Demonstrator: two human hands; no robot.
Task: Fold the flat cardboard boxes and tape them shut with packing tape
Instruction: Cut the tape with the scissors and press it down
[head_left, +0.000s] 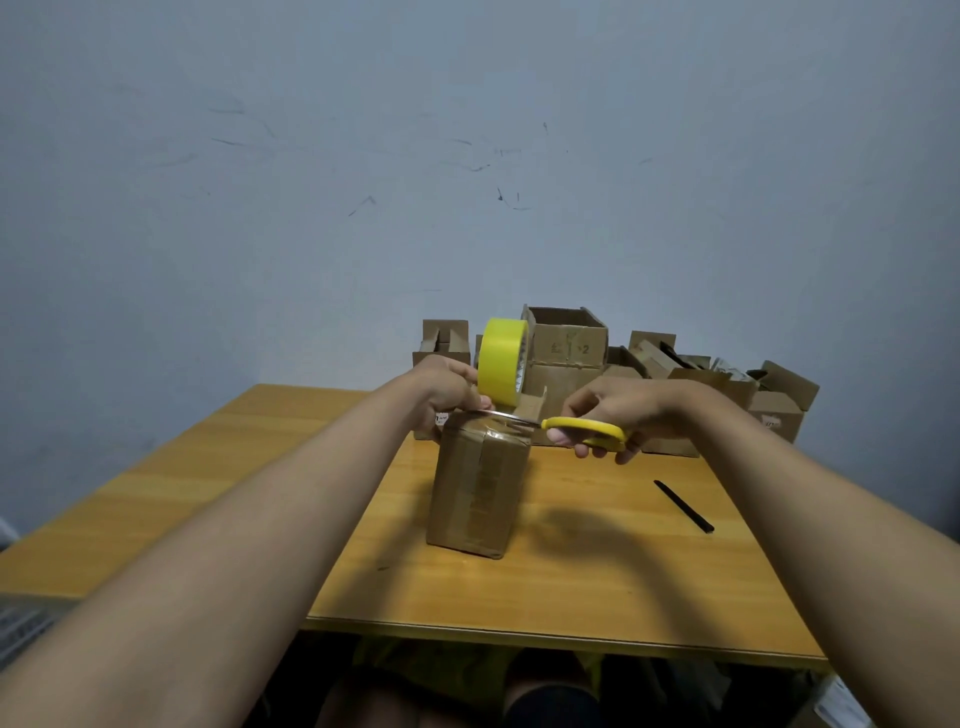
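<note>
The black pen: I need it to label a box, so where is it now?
In the head view the black pen lies on the right side of the wooden table, alone, right of the taped box and below the scissors.

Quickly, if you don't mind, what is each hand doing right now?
Left hand: holds the yellow tape roll above the taped box.
Right hand: grips the yellow-handled scissors, blades over the box top.
</note>
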